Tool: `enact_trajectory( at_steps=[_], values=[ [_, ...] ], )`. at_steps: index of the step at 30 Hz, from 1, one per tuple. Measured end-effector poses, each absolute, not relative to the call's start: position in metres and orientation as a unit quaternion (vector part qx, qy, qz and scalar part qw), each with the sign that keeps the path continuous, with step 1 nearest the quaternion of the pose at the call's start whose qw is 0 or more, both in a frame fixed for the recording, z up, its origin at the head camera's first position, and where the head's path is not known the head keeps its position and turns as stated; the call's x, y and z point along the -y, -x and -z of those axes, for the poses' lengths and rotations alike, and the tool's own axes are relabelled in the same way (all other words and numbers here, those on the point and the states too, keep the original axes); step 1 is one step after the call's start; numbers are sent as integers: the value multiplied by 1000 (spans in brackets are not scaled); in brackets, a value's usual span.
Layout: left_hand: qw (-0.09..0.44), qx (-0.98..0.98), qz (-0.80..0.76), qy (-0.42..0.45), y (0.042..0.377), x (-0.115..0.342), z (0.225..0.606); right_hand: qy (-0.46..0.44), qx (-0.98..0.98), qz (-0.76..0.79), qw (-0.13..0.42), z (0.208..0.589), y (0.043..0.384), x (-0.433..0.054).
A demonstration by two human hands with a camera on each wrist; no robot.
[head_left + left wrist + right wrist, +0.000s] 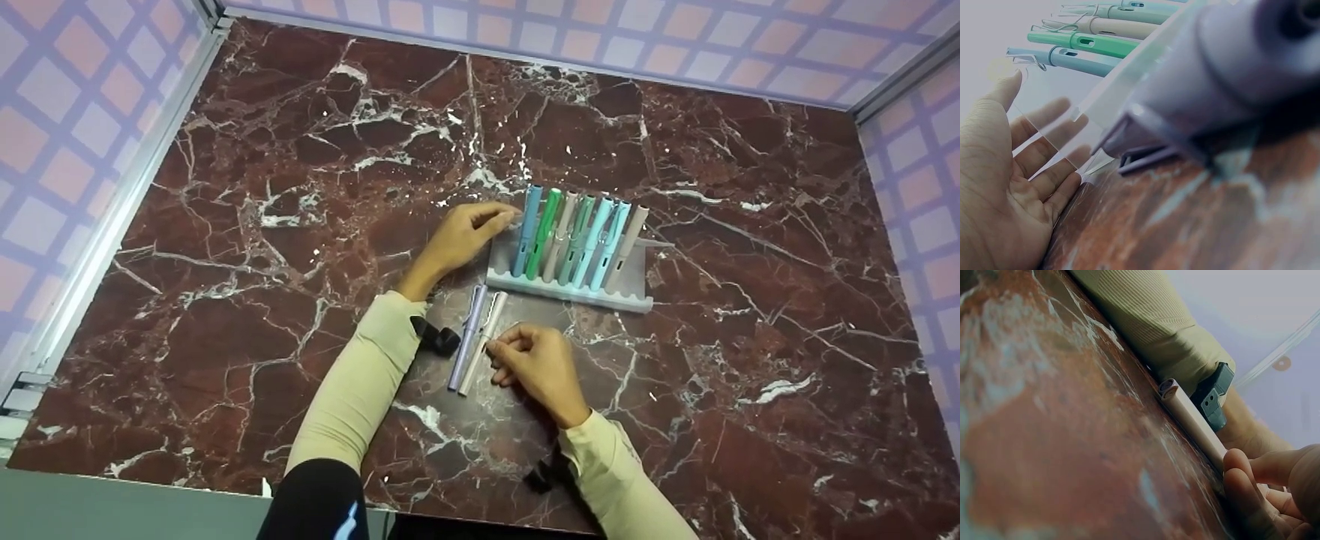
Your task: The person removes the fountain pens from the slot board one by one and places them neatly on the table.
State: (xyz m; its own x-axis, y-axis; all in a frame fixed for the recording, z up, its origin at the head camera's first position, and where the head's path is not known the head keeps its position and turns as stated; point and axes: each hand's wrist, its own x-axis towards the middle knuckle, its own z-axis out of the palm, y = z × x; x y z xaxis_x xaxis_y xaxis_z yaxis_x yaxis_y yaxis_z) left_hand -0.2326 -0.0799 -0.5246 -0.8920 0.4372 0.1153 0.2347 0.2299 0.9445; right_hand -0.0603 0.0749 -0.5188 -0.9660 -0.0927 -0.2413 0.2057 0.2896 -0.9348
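A clear pen stand (570, 289) holds several capped pens, among them a blue pen (528, 232), a green pen (544, 236) and a taupe pen (631, 238). At the stand's left edge is my left hand (461, 234). Seen from the left wrist, its fingers (1044, 146) extend loosely behind the transparent sheet, and the thumb is raised in front. A purple pen (466, 339) and a pale pinkish pen (480, 349) lie side by side before the stand. With thumb and forefinger, my right hand (541, 367) pinches the pale pen; its other fingers curl beneath.
The table (300, 315) has a dark red marbled top. Patterned panels (675, 45) border its back and sides. Black wrist-camera mounts (437, 337) sit at both sleeves, the left one close to the purple pen.
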Motion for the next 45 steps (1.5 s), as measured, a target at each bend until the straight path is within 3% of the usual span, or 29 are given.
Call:
enact_trajectory(
  at_steps=[13,23,45],
  values=[
    [86,-774,-588,-219,233,80,527,-37,-786,605,123,518,60,-73],
    [91,-774,-588,-215,233,79,527,-45,-786,604,124,488,54,-69],
    [82,-776,-585,-221,234,79,525,-49,-775,618,124,484,55,-69]
  ],
)
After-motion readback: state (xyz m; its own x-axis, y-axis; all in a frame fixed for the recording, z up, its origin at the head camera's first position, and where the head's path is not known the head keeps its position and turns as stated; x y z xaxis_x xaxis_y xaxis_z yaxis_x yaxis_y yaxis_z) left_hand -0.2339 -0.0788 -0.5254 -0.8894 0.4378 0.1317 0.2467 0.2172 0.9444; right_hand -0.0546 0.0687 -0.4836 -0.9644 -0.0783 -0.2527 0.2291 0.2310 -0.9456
